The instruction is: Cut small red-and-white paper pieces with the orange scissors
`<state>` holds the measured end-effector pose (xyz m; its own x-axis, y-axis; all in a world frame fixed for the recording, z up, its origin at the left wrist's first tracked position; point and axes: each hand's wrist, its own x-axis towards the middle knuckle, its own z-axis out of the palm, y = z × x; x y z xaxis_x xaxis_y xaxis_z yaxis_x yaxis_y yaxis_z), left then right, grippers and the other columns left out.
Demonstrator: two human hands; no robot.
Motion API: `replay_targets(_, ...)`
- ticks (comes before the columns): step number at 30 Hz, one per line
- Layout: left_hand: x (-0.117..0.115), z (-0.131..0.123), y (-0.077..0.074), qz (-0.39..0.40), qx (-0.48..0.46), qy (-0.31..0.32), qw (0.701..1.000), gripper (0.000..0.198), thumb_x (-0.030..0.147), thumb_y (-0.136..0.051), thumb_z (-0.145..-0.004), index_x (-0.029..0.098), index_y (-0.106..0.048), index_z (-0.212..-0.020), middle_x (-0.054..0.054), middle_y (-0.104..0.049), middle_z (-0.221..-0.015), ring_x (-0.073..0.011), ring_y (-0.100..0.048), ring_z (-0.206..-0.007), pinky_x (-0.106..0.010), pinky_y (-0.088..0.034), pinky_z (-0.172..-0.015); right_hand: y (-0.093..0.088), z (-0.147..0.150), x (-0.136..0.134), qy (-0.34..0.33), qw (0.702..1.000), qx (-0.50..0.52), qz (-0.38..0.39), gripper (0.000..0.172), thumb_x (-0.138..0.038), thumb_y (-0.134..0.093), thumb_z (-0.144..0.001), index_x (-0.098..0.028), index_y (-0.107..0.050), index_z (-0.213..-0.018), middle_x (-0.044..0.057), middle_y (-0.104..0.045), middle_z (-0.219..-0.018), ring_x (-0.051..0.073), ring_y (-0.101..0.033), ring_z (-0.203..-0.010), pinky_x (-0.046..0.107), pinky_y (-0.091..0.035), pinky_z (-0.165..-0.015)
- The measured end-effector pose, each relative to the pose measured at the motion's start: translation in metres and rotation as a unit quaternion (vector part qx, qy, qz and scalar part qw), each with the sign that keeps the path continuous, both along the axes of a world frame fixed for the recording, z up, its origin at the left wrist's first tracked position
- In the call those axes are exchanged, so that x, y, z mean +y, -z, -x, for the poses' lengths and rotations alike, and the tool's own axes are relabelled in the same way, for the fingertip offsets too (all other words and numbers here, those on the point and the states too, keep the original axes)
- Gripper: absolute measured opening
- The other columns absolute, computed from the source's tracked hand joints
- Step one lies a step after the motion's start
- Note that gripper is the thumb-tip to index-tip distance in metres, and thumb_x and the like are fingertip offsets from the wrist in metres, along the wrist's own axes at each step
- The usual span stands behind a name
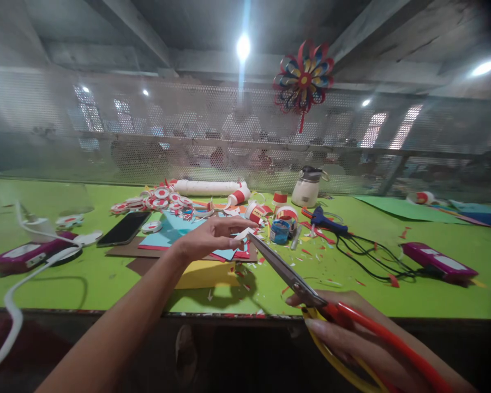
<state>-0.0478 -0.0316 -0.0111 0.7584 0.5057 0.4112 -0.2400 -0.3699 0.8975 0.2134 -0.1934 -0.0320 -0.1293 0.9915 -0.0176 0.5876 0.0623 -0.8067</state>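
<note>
Between the thumb and fingers of my left hand [210, 234] is a small piece of white paper [244, 234], held above the table. My right hand [343, 327] grips a pair of scissors [280, 265] with one red and one yellow handle. The blades point up and to the left, and their tips meet the paper's right edge. The blades look nearly closed. Under my left hand lie sheets of coloured paper, with a yellow sheet [207, 274] nearest me and light blue, red and brown ones behind it.
Paper scraps litter the green table [118, 295]. A blue glue gun [327, 219] with black cable, purple power strips [439, 262], a blue-labelled jar [279, 231], paper cups [256, 212], a phone [125, 228], red-and-white discs [161, 193] and a white jug [306, 188] stand around. A perforated screen [180, 131] rises behind.
</note>
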Motion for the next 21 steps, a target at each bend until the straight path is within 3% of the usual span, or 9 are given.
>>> replay_targets(6,0.002,0.001,0.002,0.008,0.002,-0.005,1.0,0.045,0.025,-0.066,-0.07,0.016,-0.058,-0.114,-0.009,-0.063,-0.092,-0.0185,-0.055,-0.092,-0.029,-0.041,-0.078,-0.002,-0.003,0.0,-0.024,0.997,-0.062,-0.033,0.041,-0.047,-0.053,-0.081,-0.029,-0.056,-0.118,0.002,-0.06,-0.119,0.022,-0.054,-0.109,0.028,-0.044,-0.093)
replay_targets(15,0.002,0.001,0.005,0.001,-0.002,-0.01,1.0,0.044,0.024,-0.065,-0.07,0.017,-0.059,-0.113,-0.011,-0.061,-0.103,-0.0211,-0.054,-0.098,-0.032,-0.042,-0.079,-0.021,0.015,-0.003,-0.048,0.994,-0.047,-0.092,0.036,-0.043,-0.053,-0.081,-0.025,-0.065,-0.111,0.004,-0.069,-0.101,0.023,-0.063,-0.094,0.029,-0.05,-0.085)
replay_targets(21,0.002,0.002,0.004,0.003,-0.001,-0.01,1.0,0.044,0.021,-0.065,-0.07,0.017,-0.058,-0.113,-0.011,-0.062,-0.099,-0.0208,-0.055,-0.095,-0.031,-0.043,-0.076,-0.012,0.009,-0.003,-0.013,0.996,-0.049,-0.08,0.037,-0.045,-0.056,-0.078,-0.024,-0.066,-0.107,0.005,-0.067,-0.108,0.025,-0.061,-0.099,0.031,-0.051,-0.085)
